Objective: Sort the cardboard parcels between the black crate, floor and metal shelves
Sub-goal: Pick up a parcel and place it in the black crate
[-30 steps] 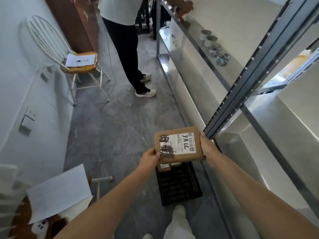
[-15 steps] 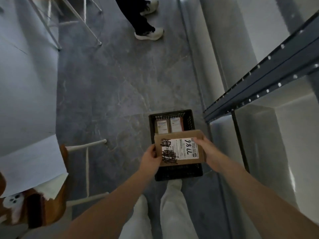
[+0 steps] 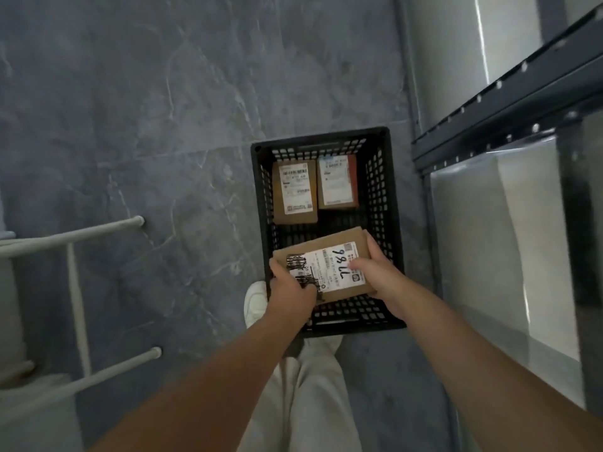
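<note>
Cardboard parcel [image 3: 329, 265] with the white label, gripped in both hands, low in the near half of the black crate [image 3: 396, 223]. Touching the bottom or just above it? Can't tell from here. Crate down on the grey floor [image 3: 163, 125], just beside the metal shelves [image 3: 489, 115]. 2 smaller parcels already at the far end, side by side: left one [image 3: 294, 190], right one [image 3: 336, 182], with a clear gap between them and the held one.

Tips for the set-down, only a guess from this angle:
- Keep it level and lower it straight, no dropping corner first.
- Aim for the near half, short of those 2, label up for easy reading later.
- Ease the fingers out before letting go fully, pretty tight against the mesh wall on the right.
- Probably light and stiff, so no hard squeeze needed.

Pose-wise: left hand [image 3: 290, 288] clamped on the near left corner, digits curled around the edge, thumb versus fingers hard to sort out. Right hand [image 3: 378, 275] on the right side, fingers [image 3: 372, 247] hooked over the far right edge, thumb across the label. Both forearms stretched down and forward, nearly straight, converging on the crate. White shoe [image 3: 256, 301] right by the crate's near left corner, so mind the toes.
</note>
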Motion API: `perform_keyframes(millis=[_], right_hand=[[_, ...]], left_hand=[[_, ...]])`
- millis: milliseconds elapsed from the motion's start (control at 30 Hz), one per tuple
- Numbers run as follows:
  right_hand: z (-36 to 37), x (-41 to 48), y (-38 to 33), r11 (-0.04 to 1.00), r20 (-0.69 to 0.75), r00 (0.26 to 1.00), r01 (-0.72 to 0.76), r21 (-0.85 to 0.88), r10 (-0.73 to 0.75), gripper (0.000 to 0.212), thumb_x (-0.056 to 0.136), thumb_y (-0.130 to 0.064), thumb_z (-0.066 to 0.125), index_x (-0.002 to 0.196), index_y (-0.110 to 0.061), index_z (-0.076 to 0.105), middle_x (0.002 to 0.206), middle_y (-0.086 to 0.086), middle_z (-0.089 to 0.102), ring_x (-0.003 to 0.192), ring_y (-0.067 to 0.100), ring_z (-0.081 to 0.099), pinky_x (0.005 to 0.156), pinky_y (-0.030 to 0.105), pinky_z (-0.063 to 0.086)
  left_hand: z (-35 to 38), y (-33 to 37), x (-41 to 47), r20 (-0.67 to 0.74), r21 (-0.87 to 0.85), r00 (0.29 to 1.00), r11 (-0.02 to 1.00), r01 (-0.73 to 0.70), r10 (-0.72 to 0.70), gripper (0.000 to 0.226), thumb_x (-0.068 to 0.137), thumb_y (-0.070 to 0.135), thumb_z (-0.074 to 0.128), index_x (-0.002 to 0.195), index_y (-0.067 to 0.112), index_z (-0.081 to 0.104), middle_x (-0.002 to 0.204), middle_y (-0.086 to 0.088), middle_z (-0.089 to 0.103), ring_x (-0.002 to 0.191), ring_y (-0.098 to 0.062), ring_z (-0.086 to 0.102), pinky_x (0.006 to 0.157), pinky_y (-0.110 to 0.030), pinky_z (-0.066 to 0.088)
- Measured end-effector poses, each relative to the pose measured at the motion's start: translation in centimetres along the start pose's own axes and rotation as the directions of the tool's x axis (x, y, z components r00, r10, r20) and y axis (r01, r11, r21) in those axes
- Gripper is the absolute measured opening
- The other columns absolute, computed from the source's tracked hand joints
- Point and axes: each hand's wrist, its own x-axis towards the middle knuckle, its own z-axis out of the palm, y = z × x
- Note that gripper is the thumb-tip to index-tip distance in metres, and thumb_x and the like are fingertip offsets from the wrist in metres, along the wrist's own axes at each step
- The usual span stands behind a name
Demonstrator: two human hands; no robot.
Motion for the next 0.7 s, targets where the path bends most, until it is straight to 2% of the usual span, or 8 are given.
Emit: perform_keyframes(millis=[67, 133, 233, 333, 433, 533, 600, 700], right_hand=[[0.2, 3.1, 1.9, 1.000, -0.027, 1.000, -0.009, 0.021, 0.009, 0.078, 0.097, -0.001, 0.042, 0.153, -0.046, 0.013, 0.137, -0.004, 0.054, 0.094, 0.006, 0.056, 0.064, 0.024, 0.043], [0.1, 5.6, 3.1, 1.000, -0.067, 0.998, 0.000, 0.030, 0.002, 0.077, 0.096, 0.000, 0.042, 0.152, -0.046, 0.016, 0.131, -0.005, 0.056, 0.093, 0.006, 0.056, 0.063, 0.023, 0.043], [0.2, 9.6, 4.8, 0.999, -0.099, 0.995, 0.011, 0.031, -0.008, 0.076, 0.096, 0.001, 0.043, 0.152, -0.044, 0.017, 0.123, -0.007, 0.054, 0.094, 0.007, 0.054, 0.059, 0.019, 0.038], [1.3, 13.6, 5.9, 0.999, -0.122, 0.993, 0.007, 0.032, -0.003, 0.078, 0.094, -0.002, 0.046, 0.153, -0.043, 0.015, 0.134, -0.006, 0.053, 0.109, 0.014, 0.053, 0.069, 0.024, 0.045], [3.7, 16.9, 6.7, 0.996, -0.128, 0.988, 0.086, -0.021, -0.088, 0.084, 0.089, -0.001, 0.055, 0.153, -0.039, 0.015, 0.139, -0.001, 0.052, 0.114, 0.014, 0.053, 0.092, 0.032, 0.048], [5.9, 19.1, 6.5, 0.980, -0.191, 0.961, 0.192, -0.061, -0.200, 0.100, 0.078, -0.003, 0.071, 0.152, -0.039, 0.014, 0.146, 0.000, 0.042, 0.129, 0.019, 0.046, 0.107, 0.043, 0.044], [6.2, 20.2, 6.4, 0.971, -0.228, 0.946, 0.209, -0.112, -0.230, 0.102, 0.076, -0.010, 0.077, 0.151, -0.040, 0.015, 0.147, -0.001, 0.037, 0.133, 0.023, 0.042, 0.110, 0.049, 0.040], [5.3, 20.6, 6.4, 0.963, -0.211, 0.941, 0.244, -0.113, -0.263, 0.095, 0.079, -0.011, 0.077, 0.151, -0.034, 0.020, 0.144, 0.001, 0.042, 0.129, 0.020, 0.047, 0.107, 0.040, 0.043]], left_hand=[[1.6, -0.8, 2.8, 0.008, 0.051, 1.000, 0.999, -0.004, 0.004, 0.084, 0.091, 0.019, 0.057, 0.153, 0.012, 0.000, 0.148, -0.016, 0.034, 0.124, -0.030, 0.048, 0.086, -0.028, 0.046], [3.4, -1.4, 5.0, 0.029, 0.049, 0.998, 0.997, -0.061, 0.059, 0.085, 0.090, 0.017, 0.057, 0.153, 0.014, 0.001, 0.149, -0.013, 0.029, 0.128, -0.030, 0.044, 0.102, -0.039, 0.042], [5.7, -2.2, 8.5, 0.008, 0.053, 0.995, 0.993, -0.105, 0.104, 0.081, 0.088, 0.014, 0.059, 0.151, 0.010, 0.008, 0.144, -0.011, 0.031, 0.128, -0.030, 0.042, 0.104, -0.040, 0.040], [7.3, -2.2, 12.3, -0.048, 0.076, 0.998, 0.996, -0.038, 0.041, 0.085, 0.086, 0.016, 0.062, 0.149, 0.004, 0.007, 0.148, -0.016, 0.026, 0.135, -0.034, 0.032, 0.111, -0.045, 0.032], [8.7, -2.4, 15.2, -0.049, 0.150, 0.998, 0.988, 0.037, -0.030, 0.098, 0.086, 0.025, 0.064, 0.151, 0.003, -0.006, 0.159, -0.018, 0.000, 0.146, -0.037, 0.006, 0.119, -0.049, 0.016], [9.8, -3.3, 15.6, -0.026, 0.129, 1.000, 0.992, 0.009, -0.005, 0.106, 0.090, 0.036, 0.061, 0.150, 0.004, -0.021, 0.158, -0.014, -0.026, 0.147, -0.035, -0.018, 0.120, -0.048, -0.001], [10.1, -4.2, 15.3, -0.016, 0.075, 0.999, 0.996, -0.049, 0.050, 0.101, 0.092, 0.025, 0.058, 0.150, 0.007, -0.022, 0.156, -0.012, -0.032, 0.146, -0.031, -0.025, 0.118, -0.041, -0.008], [10.0, -5.3, 15.4, -0.034, 0.030, 0.990, 0.990, -0.137, 0.138, 0.095, 0.091, 0.011, 0.056, 0.153, 0.014, -0.016, 0.157, -0.007, -0.031, 0.146, -0.026, -0.024, 0.118, -0.038, -0.009]])
